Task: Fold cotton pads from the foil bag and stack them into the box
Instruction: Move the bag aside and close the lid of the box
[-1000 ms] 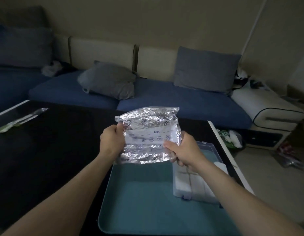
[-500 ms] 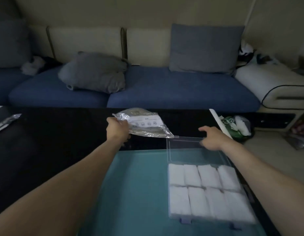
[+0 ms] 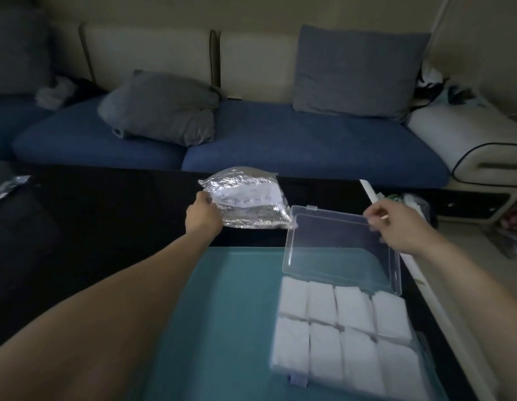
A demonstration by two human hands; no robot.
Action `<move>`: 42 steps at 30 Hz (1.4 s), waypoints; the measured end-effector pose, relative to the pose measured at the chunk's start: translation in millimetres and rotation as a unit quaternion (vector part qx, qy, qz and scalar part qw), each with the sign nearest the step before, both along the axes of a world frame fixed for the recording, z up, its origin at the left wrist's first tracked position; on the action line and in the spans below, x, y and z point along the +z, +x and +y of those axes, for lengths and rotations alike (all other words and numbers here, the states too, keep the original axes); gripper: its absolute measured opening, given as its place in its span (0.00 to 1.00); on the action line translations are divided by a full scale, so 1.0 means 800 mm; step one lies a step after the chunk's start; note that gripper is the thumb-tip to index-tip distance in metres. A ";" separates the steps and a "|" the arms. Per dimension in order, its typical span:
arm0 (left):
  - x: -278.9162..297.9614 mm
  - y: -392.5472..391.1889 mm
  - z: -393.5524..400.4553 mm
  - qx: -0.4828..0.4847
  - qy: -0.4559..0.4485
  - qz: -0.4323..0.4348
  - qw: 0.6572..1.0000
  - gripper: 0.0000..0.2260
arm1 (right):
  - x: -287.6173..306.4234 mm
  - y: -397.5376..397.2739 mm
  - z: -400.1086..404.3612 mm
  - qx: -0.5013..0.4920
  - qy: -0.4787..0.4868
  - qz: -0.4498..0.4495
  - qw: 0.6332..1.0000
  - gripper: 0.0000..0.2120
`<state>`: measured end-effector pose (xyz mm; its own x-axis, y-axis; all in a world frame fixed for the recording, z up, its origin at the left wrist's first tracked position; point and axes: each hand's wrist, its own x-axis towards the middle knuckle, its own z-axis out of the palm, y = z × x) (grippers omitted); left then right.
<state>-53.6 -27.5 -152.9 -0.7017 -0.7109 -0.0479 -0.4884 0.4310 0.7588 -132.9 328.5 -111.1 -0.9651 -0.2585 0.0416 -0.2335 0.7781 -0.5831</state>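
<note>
My left hand [image 3: 203, 216] grips the left edge of the crinkled foil bag [image 3: 248, 205], holding it over the black table beyond the tray. My right hand [image 3: 396, 227] pinches the top right edge of the clear lid [image 3: 341, 250], which stands tilted up from the box. The clear plastic box [image 3: 350, 340] lies on the right half of the teal tray [image 3: 222, 328]. Folded white cotton pads [image 3: 324, 308] fill it in two rows of several each.
The tray sits on a black table [image 3: 92, 227] whose white right edge [image 3: 370, 192] runs toward me. A second foil packet [image 3: 5, 186] lies at the far left. A blue sofa with grey cushions [image 3: 161, 108] stands behind. Bags lie on the floor at right.
My right hand left the foil bag, reached the box lid and now tilts it up. My left hand carried the bag forward and lower, toward the table beyond the tray.
</note>
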 end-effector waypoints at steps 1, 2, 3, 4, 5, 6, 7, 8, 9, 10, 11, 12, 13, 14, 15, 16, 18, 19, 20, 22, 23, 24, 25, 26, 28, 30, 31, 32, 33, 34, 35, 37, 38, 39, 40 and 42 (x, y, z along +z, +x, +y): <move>-0.001 0.001 0.002 -0.021 -0.016 -0.010 1.000 0.15 | 0.008 0.006 0.000 0.012 -0.032 0.010 0.999 0.12; -0.003 0.002 0.004 -0.044 -0.028 -0.022 0.998 0.14 | 0.017 0.013 -0.002 0.021 -0.067 0.017 0.997 0.12; -0.004 0.004 0.006 -0.064 -0.032 -0.036 0.997 0.15 | 0.024 0.020 -0.004 0.028 -0.103 0.018 0.994 0.11; -0.004 0.007 0.011 -0.080 -0.037 -0.055 0.995 0.15 | 0.032 0.028 -0.005 0.038 -0.129 0.018 0.991 0.11; -0.005 0.008 0.015 -0.088 -0.053 -0.081 0.991 0.16 | 0.038 0.035 -0.008 0.050 -0.144 0.022 0.988 0.11; -0.004 0.011 0.021 -0.086 -0.078 -0.110 0.987 0.16 | 0.043 0.042 -0.009 0.061 -0.149 0.035 0.986 0.10; 0.000 0.016 0.027 -0.076 -0.108 -0.130 0.983 0.16 | 0.048 0.051 -0.010 0.069 -0.145 0.055 0.985 0.10; 0.006 0.023 0.032 -0.061 -0.134 -0.133 0.980 0.16 | 0.052 0.058 -0.011 0.074 -0.136 0.074 0.985 0.10; 0.011 0.031 0.034 -0.050 -0.155 -0.108 0.981 0.17 | 0.054 0.066 -0.013 0.072 -0.131 0.088 0.985 0.10; 0.019 0.042 0.036 -0.048 -0.165 -0.060 0.983 0.16 | 0.058 0.077 -0.013 0.069 -0.131 0.097 0.984 0.10; 0.026 0.054 0.037 -0.053 -0.162 0.001 0.985 0.15 | 0.060 0.086 -0.015 0.067 -0.134 0.103 0.983 0.10; 0.035 0.068 0.041 -0.064 -0.143 0.055 0.986 0.14 | 0.063 0.097 -0.015 0.067 -0.135 0.108 0.983 0.10; 0.044 0.082 0.048 -0.076 -0.119 0.097 0.985 0.13 | 0.066 0.107 -0.014 0.068 -0.134 0.113 0.982 0.10; 0.054 0.097 0.058 -0.089 -0.096 0.119 0.984 0.12 | 0.068 0.118 -0.012 0.069 -0.133 0.115 0.982 0.09; 0.062 0.116 0.071 -0.106 -0.077 0.117 0.984 0.12 | 0.070 0.134 -0.008 0.067 -0.133 0.112 0.982 0.08; 0.070 0.131 0.084 -0.121 -0.059 0.093 0.987 0.14 | 0.069 0.146 -0.005 0.066 -0.134 0.113 0.982 0.08; 0.080 0.159 0.106 -0.146 0.013 0.021 0.989 0.20 | 0.061 0.174 -0.002 0.056 -0.141 0.132 0.980 0.09; 0.082 0.176 0.116 -0.154 0.078 -0.015 0.985 0.22 | 0.054 0.190 -0.002 0.050 -0.144 0.147 0.977 0.09; 0.083 0.190 0.124 -0.162 0.148 -0.048 0.974 0.22 | 0.047 0.203 -0.004 0.042 -0.150 0.159 0.975 0.09; 0.084 0.215 0.136 -0.169 0.246 -0.068 0.952 0.21 | 0.035 0.226 -0.006 0.036 -0.167 0.156 0.973 0.10; 0.085 0.223 0.138 -0.164 0.269 -0.062 0.947 0.21 | 0.031 0.234 -0.005 0.040 -0.172 0.143 0.974 0.10; 0.085 0.229 0.139 -0.159 0.278 -0.058 0.946 0.21 | 0.028 0.240 -0.003 0.051 -0.172 0.126 0.976 0.11; 0.087 0.236 0.140 -0.159 0.270 -0.061 0.948 0.21 | 0.026 0.245 0.003 0.066 -0.164 0.107 0.978 0.12; 0.088 0.243 0.142 -0.169 0.234 -0.078 0.954 0.21 | 0.024 0.249 0.012 0.083 -0.149 0.084 0.982 0.13; 0.086 0.255 0.146 -0.215 0.100 -0.143 0.961 0.19 | 0.016 0.254 0.029 0.119 -0.098 0.030 0.988 0.14; 0.082 0.270 0.156 -0.272 -0.011 -0.200 0.941 0.20 | 0.003 0.261 0.044 0.149 -0.057 -0.005 0.987 0.14; 0.078 0.277 0.162 -0.292 -0.043 -0.213 0.931 0.21 | -0.005 0.263 0.050 0.157 -0.046 -0.011 0.986 0.13; 0.072 0.279 0.166 -0.302 -0.060 -0.216 0.927 0.22 | -0.013 0.263 0.054 0.156 -0.040 -0.012 0.987 0.12; 0.065 0.281 0.170 -0.301 -0.061 -0.206 0.929 0.22 | -0.022 0.264 0.058 0.145 -0.035 -0.013 0.989 0.11; 0.059 0.280 0.171 -0.290 -0.053 -0.189 0.937 0.22 | -0.029 0.264 0.061 0.131 -0.038 -0.016 0.991 0.11; 0.055 0.279 0.172 -0.276 -0.047 -0.169 0.945 0.21 | -0.035 0.263 0.064 0.117 -0.047 -0.024 0.992 0.13; 0.043 0.273 0.170 -0.236 -0.039 -0.131 0.962 0.21 | -0.045 0.263 0.067 0.095 -0.080 -0.049 0.991 0.15; 0.037 0.270 0.170 -0.218 -0.039 -0.109 0.969 0.21 | -0.048 0.264 0.067 0.086 -0.095 -0.050 0.991 0.15; 0.031 0.267 0.171 -0.203 -0.039 -0.084 0.975 0.21 | -0.052 0.265 0.065 0.074 -0.107 -0.041 0.991 0.15; 0.026 0.264 0.173 -0.191 -0.042 -0.060 0.979 0.20 | -0.054 0.265 0.062 0.062 -0.118 -0.029 0.991 0.15; 0.019 0.257 0.175 -0.171 -0.047 -0.016 0.984 0.18 | -0.059 0.265 0.056 0.044 -0.133 -0.016 0.990 0.16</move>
